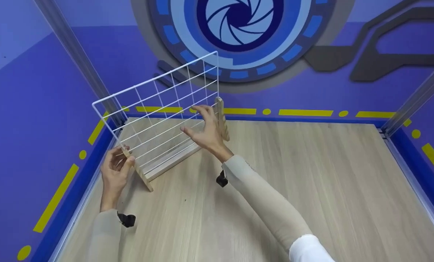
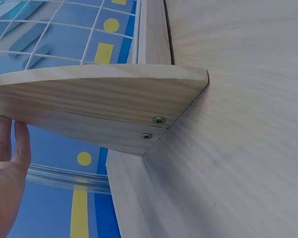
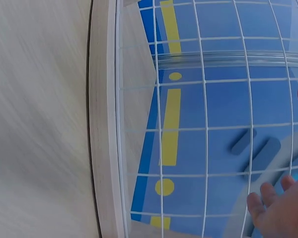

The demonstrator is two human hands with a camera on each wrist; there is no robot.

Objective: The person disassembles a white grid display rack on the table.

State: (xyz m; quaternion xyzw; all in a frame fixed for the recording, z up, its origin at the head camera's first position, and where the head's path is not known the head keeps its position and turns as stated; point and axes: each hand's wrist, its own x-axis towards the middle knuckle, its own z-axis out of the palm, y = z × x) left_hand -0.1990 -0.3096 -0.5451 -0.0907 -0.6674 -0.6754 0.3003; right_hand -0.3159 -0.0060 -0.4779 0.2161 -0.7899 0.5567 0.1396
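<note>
A white wire grid panel [image 1: 158, 94] stands upright in a wooden frame. A wooden side piece [image 1: 138, 168] closes its near left end and another [image 1: 222, 120] its far right end, with a wooden bar [image 1: 177, 160] along the bottom. My left hand [image 1: 115, 174] pinches the upper part of the left side piece between thumb and fingers. In the left wrist view two screw heads [image 2: 159, 120] show near this piece's lower end. My right hand [image 1: 208, 133] is in front of the grid, near the right side piece, with thumb and fingers apart and nothing between them.
The frame stands on a wood-grain tabletop [image 1: 293, 182] near its back left corner. Blue printed walls [image 1: 311, 98] with yellow marks rise behind and at the sides. Metal posts [image 1: 78, 58] stand at the corners.
</note>
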